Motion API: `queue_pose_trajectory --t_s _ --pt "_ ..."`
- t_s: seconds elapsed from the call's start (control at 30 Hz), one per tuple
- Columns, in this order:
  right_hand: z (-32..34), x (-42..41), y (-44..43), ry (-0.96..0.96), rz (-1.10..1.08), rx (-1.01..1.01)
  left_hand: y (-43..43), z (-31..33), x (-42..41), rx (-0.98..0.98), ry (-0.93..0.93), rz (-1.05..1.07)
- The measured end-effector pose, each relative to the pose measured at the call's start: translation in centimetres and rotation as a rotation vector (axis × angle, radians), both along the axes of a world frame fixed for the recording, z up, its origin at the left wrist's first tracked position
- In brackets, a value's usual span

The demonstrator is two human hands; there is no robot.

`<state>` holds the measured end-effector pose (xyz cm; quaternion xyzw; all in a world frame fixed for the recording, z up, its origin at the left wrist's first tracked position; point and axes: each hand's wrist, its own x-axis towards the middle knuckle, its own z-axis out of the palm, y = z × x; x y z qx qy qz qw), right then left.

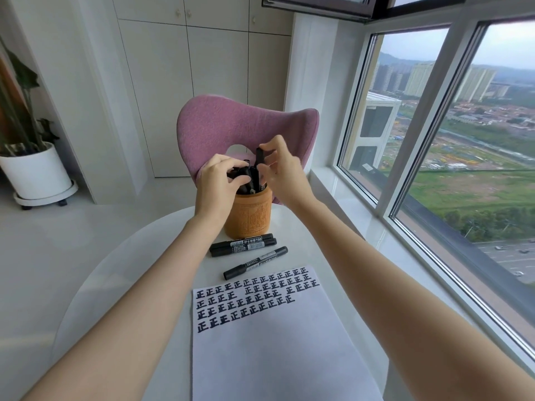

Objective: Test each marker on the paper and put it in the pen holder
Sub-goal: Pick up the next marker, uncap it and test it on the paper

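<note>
A carved tan pen holder [249, 215] stands at the far side of the round white table [124, 273], with several black markers sticking out of it. My right hand [282, 172] pinches one upright black marker [259, 157] at the holder's mouth. My left hand [217, 180] rests on the bunch of markers in the holder and grips them. Three more black markers lie on the table: two side by side [243, 245] in front of the holder, and one [255, 263] nearer the paper. The white paper [275, 342] carries rows of black test marks along its top.
A pink chair [231, 125] stands right behind the table. A large window [434, 140] and its sill run along the right. A potted plant in a white pot [36, 172] sits on the floor at far left, beside white cabinets.
</note>
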<state>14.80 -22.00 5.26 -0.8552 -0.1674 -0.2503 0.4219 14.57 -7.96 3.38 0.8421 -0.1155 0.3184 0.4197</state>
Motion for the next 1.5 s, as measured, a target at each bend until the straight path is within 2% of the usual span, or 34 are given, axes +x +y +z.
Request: queue_pose_trajectory --t_s 0.17,0.37,0.57,0.67,0.8,0.97,1.07,1.27,1.37,1.5 --pt "-1.6 0.0 0.3 0.0 -0.026 -0.05 0.0 -0.2 0.0 0.012 0.008 -0.016" --pt "-3.3 -0.4 0.4 -0.146 -0.154 -0.183 0.4 -0.8 -0.3 -0.021 0.042 -0.032" --pt "-2.8 -0.8 0.4 -0.051 -0.217 -0.221 1.0 -1.9 -1.4 -0.076 0.028 -0.057" --pt "-3.0 -1.1 0.3 -0.054 -0.193 -0.156 1.2 -2.3 -2.6 -0.077 -0.003 -0.03" --pt "-4.4 -2.1 -0.4 -0.115 -0.189 0.077 1.3 -3.5 -5.6 -0.03 0.004 0.015" --pt "-6.4 -4.2 -1.6 0.092 -0.197 0.205 1.0 -6.9 -8.7 0.188 0.328 -0.077" --pt "-7.0 -5.9 -2.0 0.172 -0.167 0.222 1.1 -8.5 -9.2 0.29 0.413 -0.038" --pt "-7.7 -8.2 -2.0 0.279 -0.136 0.265 1.5 -9.3 -9.2 0.296 0.393 0.011" --pt "-7.5 -9.2 -1.9 0.346 -0.122 0.311 1.9 -9.0 -9.3 0.223 0.354 0.033" --pt "-7.1 -11.1 -1.3 0.623 -0.031 0.49 1.8 -7.4 -10.5 0.073 0.324 -0.059"
